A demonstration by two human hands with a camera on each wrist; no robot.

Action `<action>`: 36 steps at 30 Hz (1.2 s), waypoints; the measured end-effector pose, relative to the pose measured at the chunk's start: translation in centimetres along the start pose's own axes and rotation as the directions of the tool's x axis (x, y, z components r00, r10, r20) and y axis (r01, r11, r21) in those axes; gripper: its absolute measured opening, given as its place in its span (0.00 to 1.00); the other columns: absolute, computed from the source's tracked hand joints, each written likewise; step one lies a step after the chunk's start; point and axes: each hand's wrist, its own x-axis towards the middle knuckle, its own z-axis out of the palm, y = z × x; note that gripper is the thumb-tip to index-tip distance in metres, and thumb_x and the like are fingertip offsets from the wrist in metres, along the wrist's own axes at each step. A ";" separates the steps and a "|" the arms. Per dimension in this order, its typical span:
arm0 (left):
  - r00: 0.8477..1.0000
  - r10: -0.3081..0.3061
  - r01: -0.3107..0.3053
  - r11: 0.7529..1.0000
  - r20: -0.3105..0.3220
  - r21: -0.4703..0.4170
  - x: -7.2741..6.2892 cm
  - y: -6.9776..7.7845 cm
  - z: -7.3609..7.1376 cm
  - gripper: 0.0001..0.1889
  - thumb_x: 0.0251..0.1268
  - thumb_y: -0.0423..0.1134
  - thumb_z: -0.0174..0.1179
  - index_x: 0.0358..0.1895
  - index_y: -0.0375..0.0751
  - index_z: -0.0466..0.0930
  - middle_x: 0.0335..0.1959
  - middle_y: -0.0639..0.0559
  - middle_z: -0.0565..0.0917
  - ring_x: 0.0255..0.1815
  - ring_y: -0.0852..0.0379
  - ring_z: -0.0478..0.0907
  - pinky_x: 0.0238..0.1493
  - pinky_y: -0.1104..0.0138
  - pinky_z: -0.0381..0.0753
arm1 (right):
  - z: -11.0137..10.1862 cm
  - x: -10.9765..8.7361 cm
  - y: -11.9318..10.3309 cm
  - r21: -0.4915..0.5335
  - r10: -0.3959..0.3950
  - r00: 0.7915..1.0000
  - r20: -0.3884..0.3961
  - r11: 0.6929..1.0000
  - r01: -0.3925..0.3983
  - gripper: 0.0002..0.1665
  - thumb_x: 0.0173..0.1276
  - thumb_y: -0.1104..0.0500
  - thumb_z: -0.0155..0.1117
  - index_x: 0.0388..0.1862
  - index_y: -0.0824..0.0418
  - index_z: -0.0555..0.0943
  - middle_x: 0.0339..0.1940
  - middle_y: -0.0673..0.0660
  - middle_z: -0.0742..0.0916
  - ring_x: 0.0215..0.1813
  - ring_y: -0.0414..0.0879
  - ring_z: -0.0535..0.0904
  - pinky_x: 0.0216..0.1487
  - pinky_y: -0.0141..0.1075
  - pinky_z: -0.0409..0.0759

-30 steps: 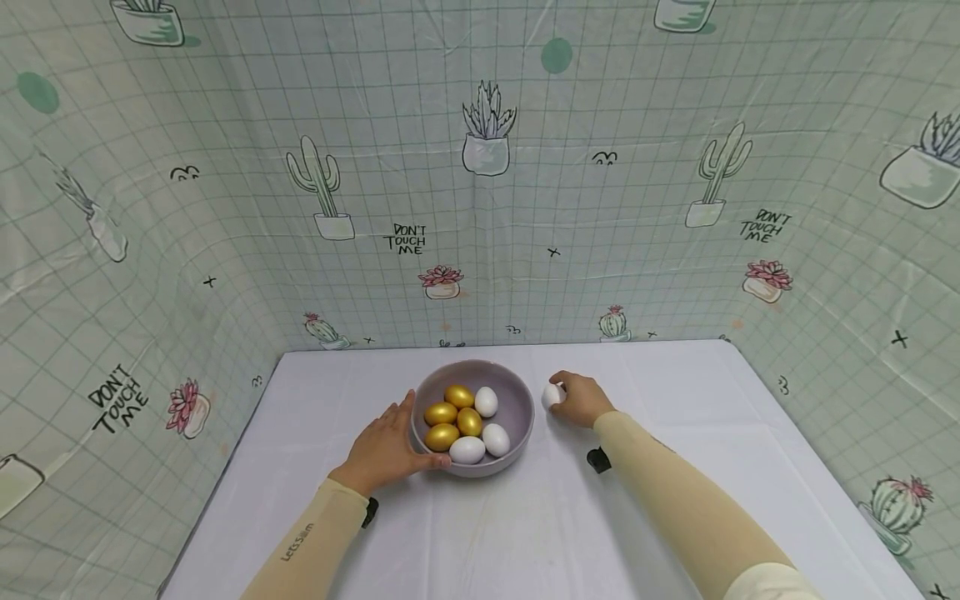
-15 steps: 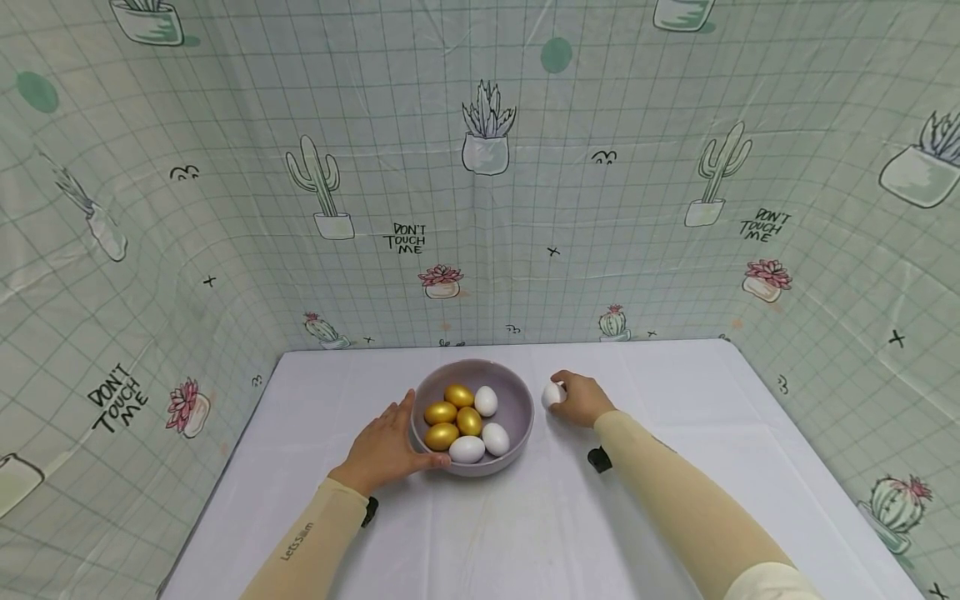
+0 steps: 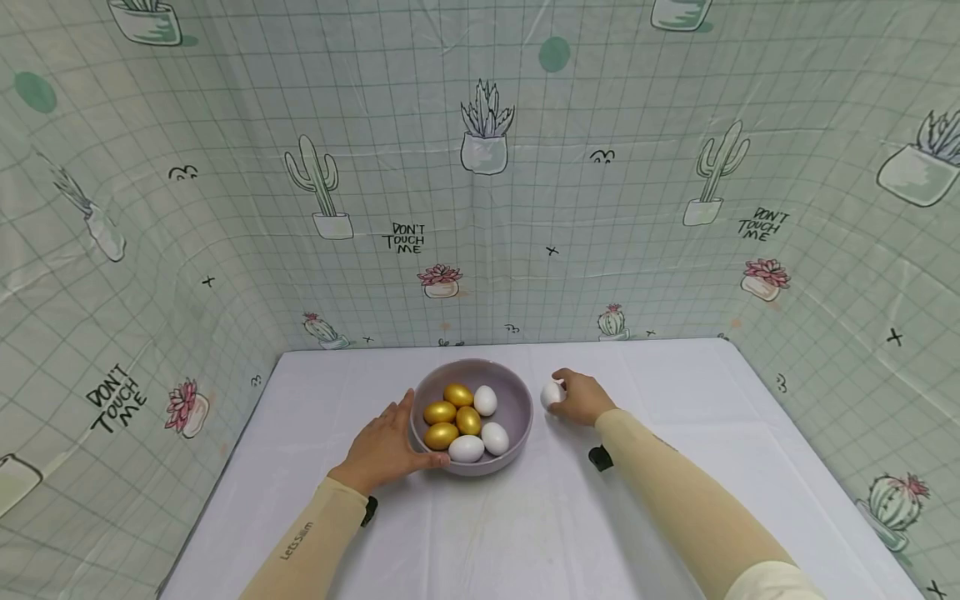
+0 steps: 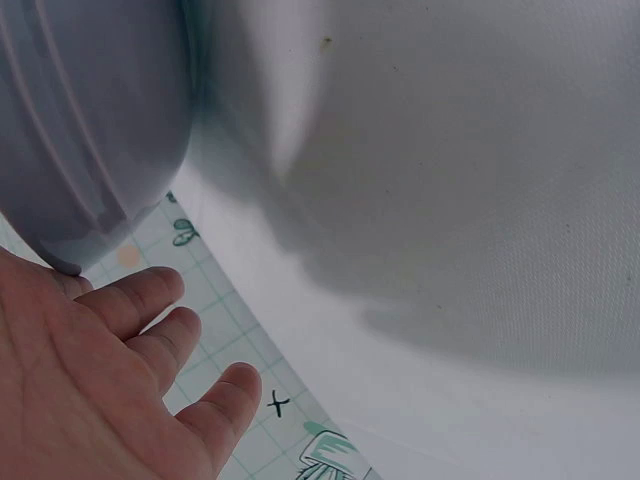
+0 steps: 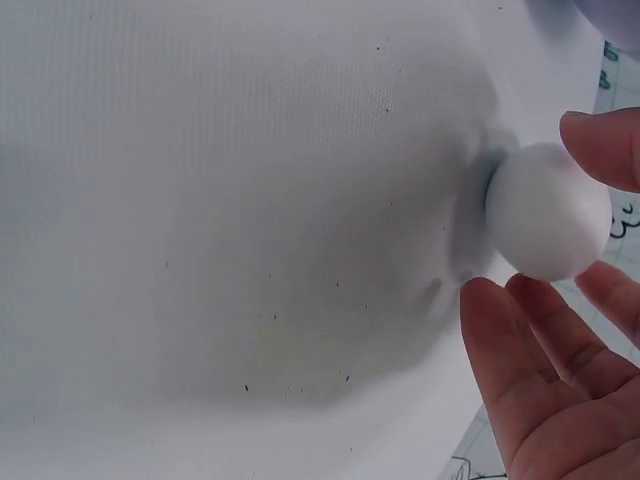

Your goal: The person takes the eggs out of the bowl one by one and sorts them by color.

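A mauve bowl (image 3: 517, 446) stands on the table and holds several gold eggs (image 3: 440, 412) and white eggs (image 3: 495, 438). My left hand (image 3: 386, 446) rests against the bowl's left and near side, thumb along the near rim and fingers fairly straight. In the left wrist view the fingers (image 4: 222, 405) spread beside the bowl's outer wall (image 4: 110, 110). To the bowl's right, my right hand (image 3: 583, 400) pinches a white egg (image 3: 551, 395) between thumb and fingers. That egg (image 5: 548, 212) sits at the tabletop, with the thumb (image 5: 610, 148) on one side and fingertips on the other.
White cloth covers the table (image 3: 480, 533). Grid-patterned fabric walls (image 3: 480, 208) with cactus prints enclose its back and sides. A dark wrist-camera piece (image 3: 600, 458) shows under the right forearm, and another (image 3: 369, 512) by the left wrist.
Almost nothing differs. The head view has shifted very slightly; both hands, the bowl and the pinched egg keep their places.
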 end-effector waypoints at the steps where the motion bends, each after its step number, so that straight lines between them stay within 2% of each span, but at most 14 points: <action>1: 1.000 0.000 0.000 1.000 0.001 0.000 0.0 0.0 0.0 0.69 0.45 0.78 0.64 0.80 0.35 0.43 0.74 0.32 0.61 0.74 0.33 0.57 0.68 0.41 0.60 | -0.1 0.0 0.0 -0.003 -0.001 1.000 0.000 1.000 0.001 0.38 0.60 0.57 0.74 0.67 0.68 0.72 0.57 0.69 0.82 0.56 0.61 0.79 0.59 0.55 0.75; 7: 1.000 0.005 -0.005 1.000 0.001 -0.006 -0.1 0.0 -0.2 0.69 0.45 0.79 0.63 0.80 0.34 0.44 0.74 0.31 0.61 0.74 0.33 0.57 0.68 0.41 0.60 | -1.1 -0.2 0.0 -0.003 -0.021 1.000 -0.022 1.000 0.021 0.42 0.60 0.56 0.75 0.69 0.70 0.69 0.59 0.71 0.81 0.60 0.64 0.77 0.62 0.55 0.73; 14: 1.000 0.000 0.000 1.000 0.006 -0.009 -0.1 0.0 -0.2 0.69 0.45 0.78 0.63 0.80 0.34 0.43 0.75 0.31 0.60 0.74 0.33 0.57 0.68 0.41 0.60 | -2.7 -0.5 -0.4 -0.030 -0.095 0.991 -0.099 0.995 0.092 0.42 0.63 0.54 0.72 0.70 0.71 0.68 0.62 0.71 0.78 0.61 0.65 0.76 0.59 0.55 0.74; 22: 1.000 0.004 -0.004 1.000 0.001 -0.004 -0.3 -0.1 -0.2 0.69 0.45 0.79 0.63 0.80 0.34 0.44 0.74 0.31 0.61 0.74 0.32 0.58 0.68 0.41 0.61 | -3.7 -1.0 -3.4 -0.014 -0.182 0.972 -0.150 0.983 0.182 0.41 0.64 0.54 0.72 0.71 0.67 0.68 0.63 0.67 0.78 0.61 0.62 0.77 0.58 0.52 0.77; 25: 1.000 0.010 -0.010 1.000 -0.005 -0.003 -0.4 0.0 -0.3 0.69 0.44 0.78 0.64 0.80 0.34 0.45 0.74 0.31 0.62 0.73 0.32 0.59 0.68 0.41 0.61 | -3.6 -1.3 -5.1 -0.020 -0.232 0.963 -0.136 0.973 0.231 0.39 0.63 0.55 0.73 0.70 0.65 0.70 0.60 0.64 0.80 0.58 0.58 0.79 0.56 0.49 0.79; 29: 1.000 0.014 -0.014 1.000 -0.006 -0.004 -0.4 0.0 -0.3 0.69 0.44 0.78 0.64 0.80 0.33 0.46 0.74 0.31 0.62 0.73 0.32 0.59 0.68 0.41 0.62 | -3.0 -1.6 -7.0 -0.053 -0.305 0.949 -0.078 0.952 0.302 0.37 0.63 0.55 0.73 0.68 0.64 0.71 0.56 0.61 0.82 0.54 0.53 0.81 0.53 0.45 0.80; 33: 1.000 0.013 -0.013 1.000 -0.005 -0.009 -0.3 0.0 -0.2 0.69 0.44 0.79 0.63 0.80 0.34 0.45 0.74 0.32 0.62 0.74 0.33 0.58 0.68 0.41 0.61 | -2.3 -2.1 -8.4 -0.076 -0.379 0.925 -0.015 0.923 0.377 0.38 0.62 0.56 0.75 0.68 0.64 0.71 0.56 0.62 0.82 0.53 0.53 0.81 0.53 0.45 0.80; 36: 1.000 0.017 -0.017 1.000 -0.007 -0.012 -0.1 0.0 -0.1 0.69 0.45 0.79 0.63 0.80 0.34 0.45 0.74 0.32 0.62 0.73 0.33 0.59 0.67 0.41 0.62 | -1.9 -2.5 -9.3 -0.077 -0.407 0.914 0.013 0.911 0.406 0.37 0.62 0.58 0.74 0.68 0.65 0.72 0.56 0.63 0.82 0.54 0.53 0.80 0.54 0.45 0.80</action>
